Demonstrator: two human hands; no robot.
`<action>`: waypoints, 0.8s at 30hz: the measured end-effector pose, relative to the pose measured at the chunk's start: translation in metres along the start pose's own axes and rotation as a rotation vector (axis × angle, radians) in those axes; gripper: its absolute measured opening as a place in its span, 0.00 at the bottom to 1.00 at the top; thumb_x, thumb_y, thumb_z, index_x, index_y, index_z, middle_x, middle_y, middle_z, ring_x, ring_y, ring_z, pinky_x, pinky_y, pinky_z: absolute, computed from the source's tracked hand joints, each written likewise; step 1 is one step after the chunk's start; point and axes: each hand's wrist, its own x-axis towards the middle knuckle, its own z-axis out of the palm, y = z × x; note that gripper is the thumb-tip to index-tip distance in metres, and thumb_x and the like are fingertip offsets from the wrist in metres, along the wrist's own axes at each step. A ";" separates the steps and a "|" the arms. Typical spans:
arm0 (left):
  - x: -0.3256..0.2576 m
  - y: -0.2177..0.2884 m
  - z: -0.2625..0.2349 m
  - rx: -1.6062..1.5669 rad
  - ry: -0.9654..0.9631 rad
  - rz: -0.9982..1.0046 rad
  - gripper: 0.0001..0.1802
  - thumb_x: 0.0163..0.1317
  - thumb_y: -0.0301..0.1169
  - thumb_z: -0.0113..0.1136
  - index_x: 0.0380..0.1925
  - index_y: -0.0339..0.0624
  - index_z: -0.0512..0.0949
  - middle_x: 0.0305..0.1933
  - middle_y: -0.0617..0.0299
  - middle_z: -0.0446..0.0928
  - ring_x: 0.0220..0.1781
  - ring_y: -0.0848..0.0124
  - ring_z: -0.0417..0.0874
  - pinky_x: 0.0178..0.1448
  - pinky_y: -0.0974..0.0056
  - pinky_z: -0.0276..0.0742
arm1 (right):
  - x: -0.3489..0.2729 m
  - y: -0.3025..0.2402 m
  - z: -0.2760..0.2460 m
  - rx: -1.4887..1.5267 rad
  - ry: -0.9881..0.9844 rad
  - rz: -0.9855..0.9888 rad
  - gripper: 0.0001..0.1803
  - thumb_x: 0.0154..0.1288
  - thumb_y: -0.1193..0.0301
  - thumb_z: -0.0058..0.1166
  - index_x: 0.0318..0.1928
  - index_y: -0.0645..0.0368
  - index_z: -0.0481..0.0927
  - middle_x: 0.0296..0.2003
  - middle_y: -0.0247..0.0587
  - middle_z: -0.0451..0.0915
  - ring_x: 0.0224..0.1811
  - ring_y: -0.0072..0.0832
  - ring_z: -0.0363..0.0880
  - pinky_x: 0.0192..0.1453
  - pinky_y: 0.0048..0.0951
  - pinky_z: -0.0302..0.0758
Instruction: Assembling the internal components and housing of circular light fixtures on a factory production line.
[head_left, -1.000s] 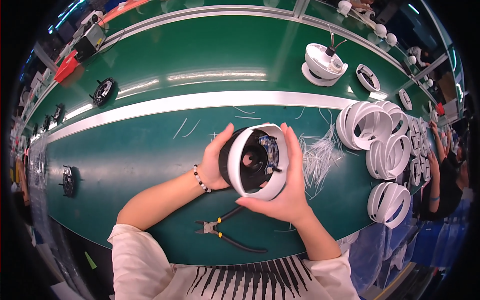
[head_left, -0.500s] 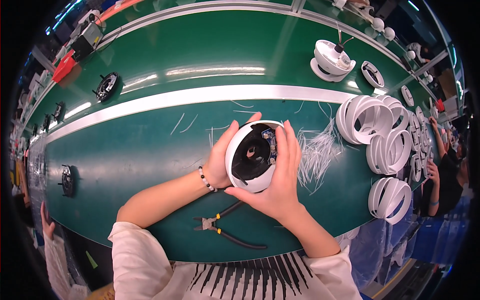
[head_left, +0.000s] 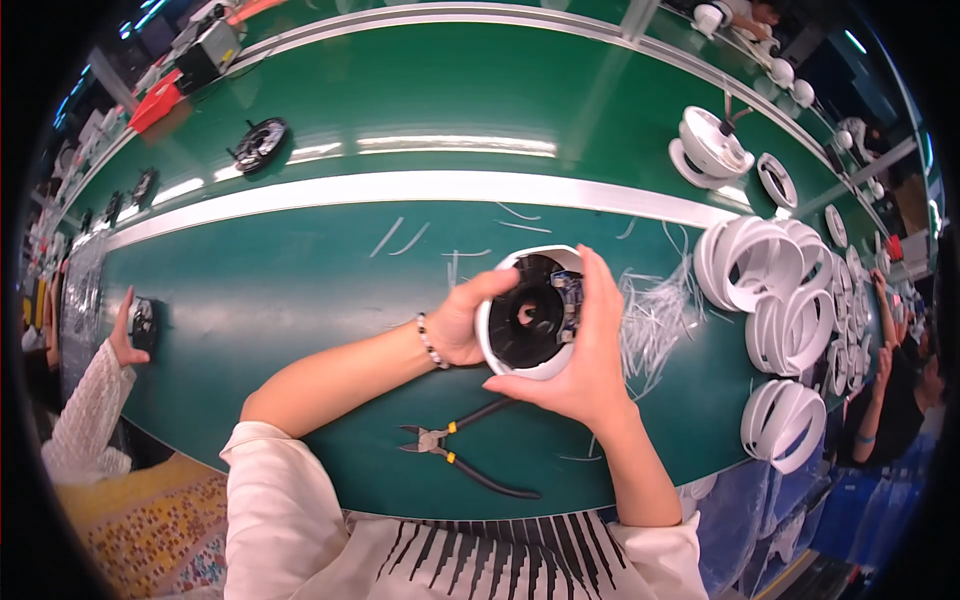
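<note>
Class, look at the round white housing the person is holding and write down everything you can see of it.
The round white housing looks like a glossy plastic shell, shallow and bowl-shaped. Its open side faces the camera, showing a black disc insert with a small central hole and a small circuit board at its right edge. It is held above the green belt, tilted slightly. The left hand grips its left rim; the right hand cups its right side and underside.

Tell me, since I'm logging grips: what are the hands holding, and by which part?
Both hands, left hand and right hand, hold the round white housing by its outer rim, on opposite sides.
</note>
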 end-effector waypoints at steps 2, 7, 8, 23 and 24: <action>-0.002 0.001 0.008 -0.037 0.086 0.033 0.23 0.53 0.34 0.51 0.50 0.42 0.65 0.47 0.57 0.72 0.48 0.68 0.74 0.54 0.60 0.69 | -0.001 0.003 0.013 0.016 0.050 0.036 0.64 0.23 0.52 0.71 0.60 0.66 0.46 0.56 0.56 0.53 0.58 0.47 0.55 0.60 0.41 0.54; 0.020 -0.015 0.010 -0.068 0.062 0.059 0.21 0.50 0.31 0.51 0.47 0.41 0.68 0.40 0.60 0.74 0.40 0.74 0.75 0.46 0.65 0.73 | -0.010 -0.004 0.010 -0.002 0.195 0.078 0.60 0.30 0.52 0.65 0.61 0.65 0.47 0.57 0.53 0.54 0.58 0.43 0.55 0.61 0.40 0.54; 0.021 -0.013 0.016 -0.040 0.035 0.088 0.21 0.50 0.32 0.51 0.47 0.41 0.67 0.42 0.60 0.74 0.42 0.73 0.76 0.47 0.66 0.74 | -0.010 -0.004 0.011 -0.041 0.205 0.066 0.63 0.26 0.57 0.68 0.61 0.65 0.43 0.58 0.54 0.52 0.60 0.47 0.51 0.61 0.42 0.51; 0.006 0.028 0.030 -0.011 0.376 -0.096 0.32 0.58 0.52 0.36 0.49 0.33 0.67 0.49 0.47 0.71 0.46 0.59 0.76 0.53 0.58 0.71 | 0.000 0.018 -0.013 0.033 0.320 -0.534 0.20 0.45 0.69 0.62 0.40 0.62 0.72 0.35 0.46 0.77 0.40 0.42 0.76 0.52 0.47 0.67; 0.004 0.028 0.023 0.114 0.371 -0.128 0.32 0.58 0.49 0.35 0.52 0.33 0.64 0.51 0.46 0.69 0.49 0.60 0.75 0.54 0.59 0.69 | 0.000 0.019 -0.016 0.067 0.318 -0.499 0.19 0.44 0.69 0.62 0.38 0.63 0.73 0.33 0.46 0.78 0.39 0.40 0.77 0.50 0.45 0.69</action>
